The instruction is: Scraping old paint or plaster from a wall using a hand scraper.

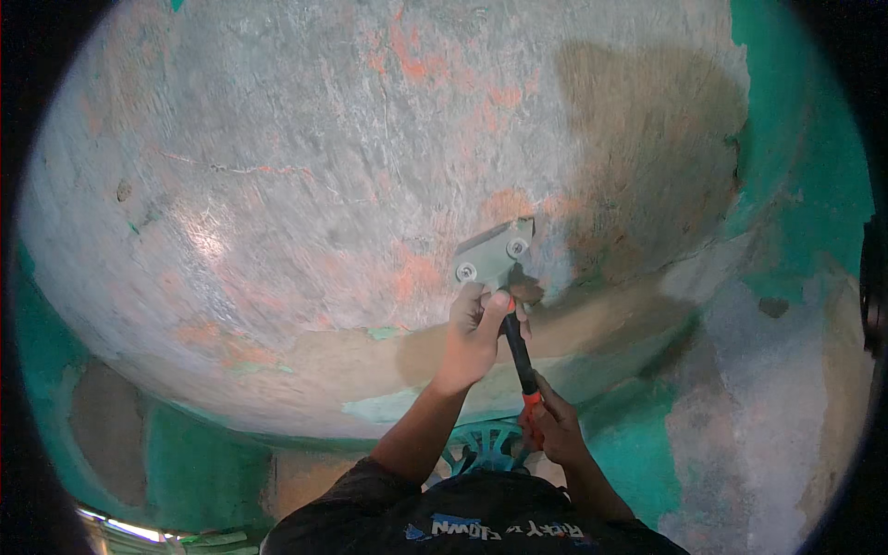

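Note:
A long-handled scraper (494,253) with a wide, pale metal head and two screws lies across my view, its blade edge towards the wall. Up close to the head, my left hand (475,340) grips the neck of the black handle (518,350), thumb along it. Lower down, my right hand (560,427) is wrapped around the orange grip (533,409). Before me spreads a grey wall surface (298,132) with a rough, streaked face and orange-pink patches. Whether the blade touches it, I cannot tell.
Green paint (784,139) borders the scraped area at the right, and more green paint (201,458) shows at lower left. Below my arms stands a turquoise plastic chair (485,444). A thin crack (236,168) runs across the wall's left part. Shadows darken the right side.

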Demonstrator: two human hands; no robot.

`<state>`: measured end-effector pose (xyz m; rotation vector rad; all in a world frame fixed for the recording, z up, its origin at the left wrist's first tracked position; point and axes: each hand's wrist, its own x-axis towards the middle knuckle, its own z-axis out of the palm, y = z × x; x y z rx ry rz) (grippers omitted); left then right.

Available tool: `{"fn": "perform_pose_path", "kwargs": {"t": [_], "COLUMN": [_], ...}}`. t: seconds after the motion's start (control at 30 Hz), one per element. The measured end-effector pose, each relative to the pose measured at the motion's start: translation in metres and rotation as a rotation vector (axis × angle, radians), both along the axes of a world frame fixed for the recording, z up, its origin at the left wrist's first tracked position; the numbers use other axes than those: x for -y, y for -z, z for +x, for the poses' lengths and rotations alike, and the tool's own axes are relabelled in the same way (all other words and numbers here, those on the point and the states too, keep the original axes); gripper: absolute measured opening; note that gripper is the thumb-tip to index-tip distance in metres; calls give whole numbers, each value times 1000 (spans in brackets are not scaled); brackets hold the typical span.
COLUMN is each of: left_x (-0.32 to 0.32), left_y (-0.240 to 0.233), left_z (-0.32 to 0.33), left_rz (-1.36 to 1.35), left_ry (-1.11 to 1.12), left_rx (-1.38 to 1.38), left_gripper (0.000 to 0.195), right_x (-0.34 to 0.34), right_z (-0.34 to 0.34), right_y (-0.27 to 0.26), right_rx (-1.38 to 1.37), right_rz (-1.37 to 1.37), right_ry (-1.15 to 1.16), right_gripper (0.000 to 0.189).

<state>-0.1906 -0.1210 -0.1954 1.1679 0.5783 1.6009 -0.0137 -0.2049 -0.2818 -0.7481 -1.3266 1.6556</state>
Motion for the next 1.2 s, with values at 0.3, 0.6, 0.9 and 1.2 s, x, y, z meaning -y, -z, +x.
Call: {"fn": "perform_pose_path", "kwargs": {"t": [0.3,0.6,0.9,1.2], "left_x": [-1,9,12,22], "left_y": [-9,9,2,12], "left_z": [-4,-9,-13,-17], "left_rz": [54,-36,-15,-43], "left_ry": [0,7,-14,-100], "left_rx": [26,19,11,-3], "left_gripper": [22,23,19,22], "right_x": [-3,4,7,12], "right_z": [-4,-5,-9,-16], "right_y": [-18,1,-11,-3], "right_rx": [77,62,89,73], "right_rz": [42,-36,-6,-50], "right_ry": [23,-11,18,-13], "right_gripper": [59,59,56,58]}}
